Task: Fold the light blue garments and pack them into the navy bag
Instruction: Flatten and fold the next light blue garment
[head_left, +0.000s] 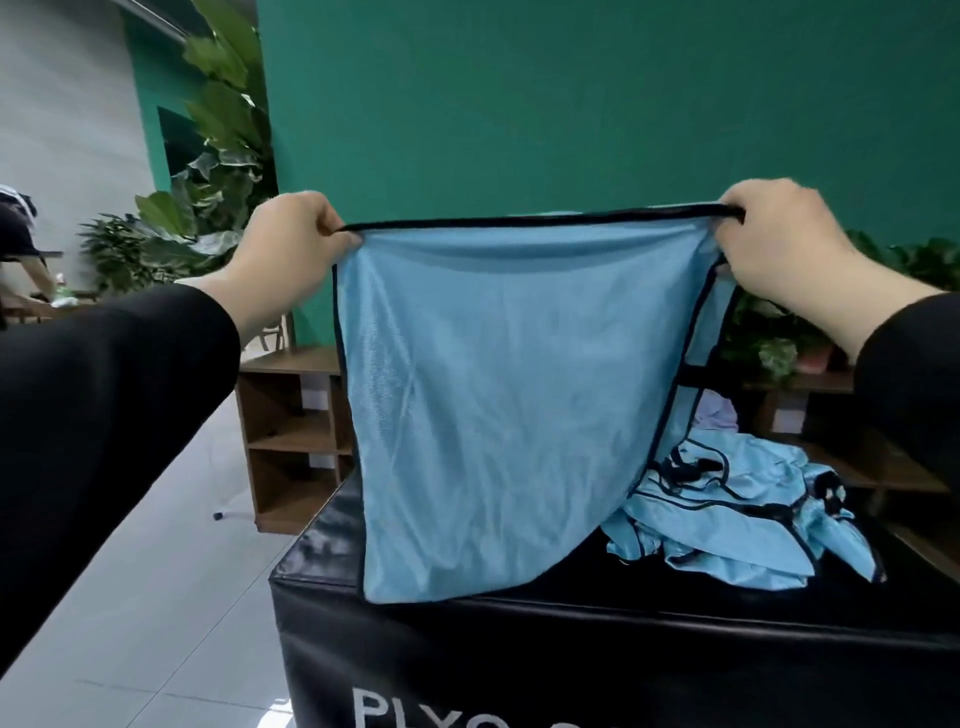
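Note:
I hold a light blue garment (498, 405) with dark navy trim stretched out in the air in front of me. My left hand (288, 249) pinches its top left corner and my right hand (779, 244) pinches its top right corner. Its lower edge hangs down to the top of a black padded box (571, 639). A crumpled pile of more light blue garments (737, 525) with navy trim lies on the box at the right, partly hidden behind the held one. No navy bag is in view.
The black box carries white lettering on its front. Behind it stand wooden shelves (291, 436), a green wall and leafy plants (218, 171). Pale tiled floor lies to the left. Another person (21, 249) is at the far left.

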